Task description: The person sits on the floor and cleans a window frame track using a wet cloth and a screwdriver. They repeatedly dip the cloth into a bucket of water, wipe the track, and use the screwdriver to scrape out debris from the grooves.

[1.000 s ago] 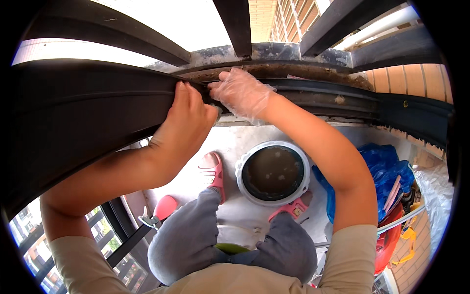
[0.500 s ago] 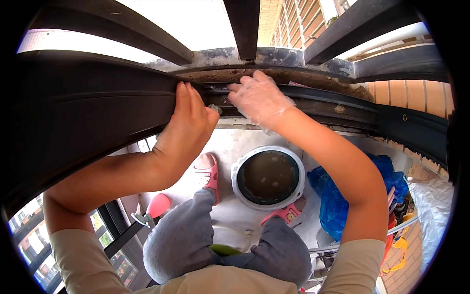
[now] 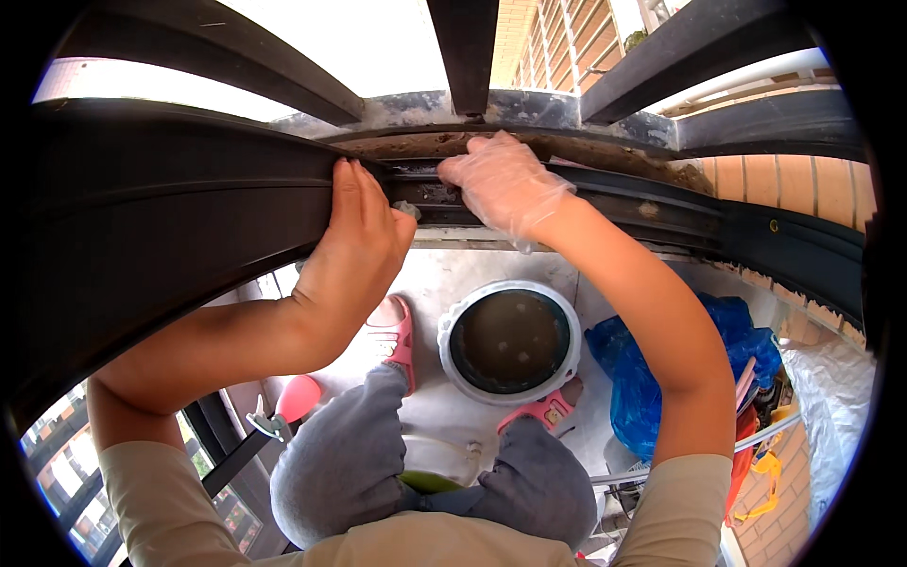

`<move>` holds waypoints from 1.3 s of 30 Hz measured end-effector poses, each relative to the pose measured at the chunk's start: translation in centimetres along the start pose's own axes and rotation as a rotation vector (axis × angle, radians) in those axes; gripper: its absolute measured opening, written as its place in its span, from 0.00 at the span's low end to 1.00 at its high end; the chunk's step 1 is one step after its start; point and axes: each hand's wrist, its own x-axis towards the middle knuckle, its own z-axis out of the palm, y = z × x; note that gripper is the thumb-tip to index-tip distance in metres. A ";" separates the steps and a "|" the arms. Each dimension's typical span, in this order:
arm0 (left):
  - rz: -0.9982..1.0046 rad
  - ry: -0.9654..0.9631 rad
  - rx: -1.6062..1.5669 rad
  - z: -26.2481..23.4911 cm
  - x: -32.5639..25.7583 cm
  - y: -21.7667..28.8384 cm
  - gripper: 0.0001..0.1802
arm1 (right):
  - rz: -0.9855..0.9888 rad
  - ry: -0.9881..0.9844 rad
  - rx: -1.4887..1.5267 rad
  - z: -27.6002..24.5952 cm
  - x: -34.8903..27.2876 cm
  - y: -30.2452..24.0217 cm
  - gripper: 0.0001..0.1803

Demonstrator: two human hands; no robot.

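Note:
My bare left hand grips the edge of a dark sliding window frame, fingers hooked over its top. My right hand, in a thin clear plastic glove, presses its fingertips into the dirty window track just right of the left hand. A small grey bit shows between the two hands. Whether the gloved fingers hold anything is hidden. Brown dirt lines the sill behind the track.
Below, a white bucket of murky brown water stands on the floor between my pink slippers. A blue plastic bag lies to its right, with clutter beyond. Dark railing bars rise outside the window.
My gloved right hand has slid a little to the right along the track. My left hand keeps its grip on the frame.

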 end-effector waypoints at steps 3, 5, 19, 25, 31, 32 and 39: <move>-0.028 -0.010 -0.011 0.0 0.0 0.2 0.12 | 0.026 0.041 0.055 -0.1 0.4 -1.0 0.17; -0.022 -0.005 -0.013 -0.2 0.2 0.2 0.12 | -0.059 0.081 0.056 0.9 1.9 -1.5 0.15; 0.000 0.032 -0.009 0.0 -0.1 -0.2 0.11 | 0.091 -0.098 0.068 -1.6 -1.8 1.0 0.13; 0.012 0.037 0.001 -0.1 -0.2 -0.5 0.12 | 0.071 -0.101 -0.036 -1.6 -4.4 2.8 0.15; -0.027 0.024 -0.041 0.1 -0.3 -0.1 0.12 | 0.043 -0.015 -0.034 -1.2 -4.2 1.3 0.12; -0.038 0.032 -0.038 0.1 -0.3 0.0 0.12 | 0.012 -0.021 -0.055 -0.9 -3.4 0.6 0.13; -0.030 0.052 -0.053 -0.1 0.0 0.0 0.12 | -0.066 0.132 -0.180 1.9 -0.1 -2.1 0.11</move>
